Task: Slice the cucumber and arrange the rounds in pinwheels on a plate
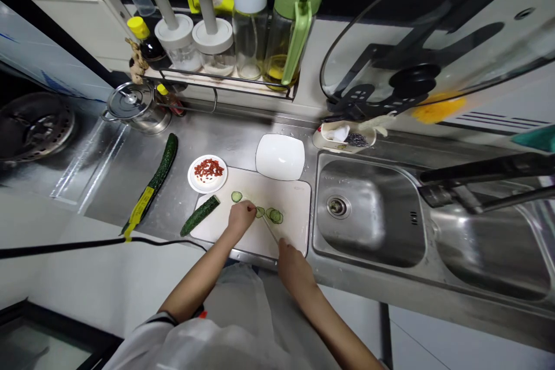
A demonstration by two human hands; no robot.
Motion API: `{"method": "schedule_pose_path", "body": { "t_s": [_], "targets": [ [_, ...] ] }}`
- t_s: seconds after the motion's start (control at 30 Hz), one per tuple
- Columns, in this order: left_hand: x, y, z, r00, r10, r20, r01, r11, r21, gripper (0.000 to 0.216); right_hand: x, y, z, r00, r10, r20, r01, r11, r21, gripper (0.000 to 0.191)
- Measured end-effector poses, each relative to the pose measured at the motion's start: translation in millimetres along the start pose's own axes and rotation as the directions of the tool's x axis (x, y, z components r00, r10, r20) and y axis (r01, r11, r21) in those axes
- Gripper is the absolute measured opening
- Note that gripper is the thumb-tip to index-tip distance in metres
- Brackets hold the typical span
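My right hand (295, 269) is closed around the handle of a knife (270, 228), its thin blade angled up and left over the white cutting board (295, 193). The blade tip reaches cucumber slices (276, 216) lying in a loose row. Left of the blade, my left hand (241, 217) is low over the board, fingers pinched together beside a slice; what they hold, if anything, is too small to tell. One separate cucumber slice (236, 196) lies behind that hand. A cut length of cucumber (200, 215) rests across the board's left edge.
Behind the board are a white dish (280, 156) and a small plate (191, 180) of red dried berries (209, 169). A whole cucumber (163, 165) with a yellow label lies left. The double sink (368, 208) adjoins on the right; a seasoning rack (225, 82) hangs above.
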State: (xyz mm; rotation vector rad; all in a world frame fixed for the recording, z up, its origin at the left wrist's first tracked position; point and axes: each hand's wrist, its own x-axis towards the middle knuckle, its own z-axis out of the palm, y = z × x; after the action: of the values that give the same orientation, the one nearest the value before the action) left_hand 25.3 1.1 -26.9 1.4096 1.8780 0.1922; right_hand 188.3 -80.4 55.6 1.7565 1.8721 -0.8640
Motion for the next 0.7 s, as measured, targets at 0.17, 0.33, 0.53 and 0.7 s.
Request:
{"method": "schedule_pose_path", "body": {
  "t_s": [0.17, 0.33, 0.53, 0.7],
  "targets": [
    [0.9, -0.5, 0.3, 1.000, 0.008, -0.008, -0.008, 1.000, 0.005, 0.017, 0.7, 0.1, -0.3, 1.000, 0.002, 0.009, -0.002, 0.999, 0.033, 0.041],
    [1.2, -0.1, 0.1, 1.000, -0.005, 0.003, 0.005, 1.000, -0.005, 0.018, 2.2, -1.6, -0.7, 1.000, -0.006, 0.024, 0.005, 0.999, 0.040, 0.044],
    [1.1, 0.9, -0.1, 1.000, -0.005, -0.010, 0.005, 1.000, 0.000, 0.017, 4.7, -4.4, -0.5, 0.999, -0.015, 0.049, 0.012, 0.999, 0.048, 0.049],
    [0.0, -0.1, 0.3, 1.000, 0.007, -0.010, -0.007, 1.000, -0.014, 0.016, -1.6, -2.2, 1.2, 0.996, 0.032, 0.086, -0.040, 0.995, 0.088, 0.044]
  ]
}}
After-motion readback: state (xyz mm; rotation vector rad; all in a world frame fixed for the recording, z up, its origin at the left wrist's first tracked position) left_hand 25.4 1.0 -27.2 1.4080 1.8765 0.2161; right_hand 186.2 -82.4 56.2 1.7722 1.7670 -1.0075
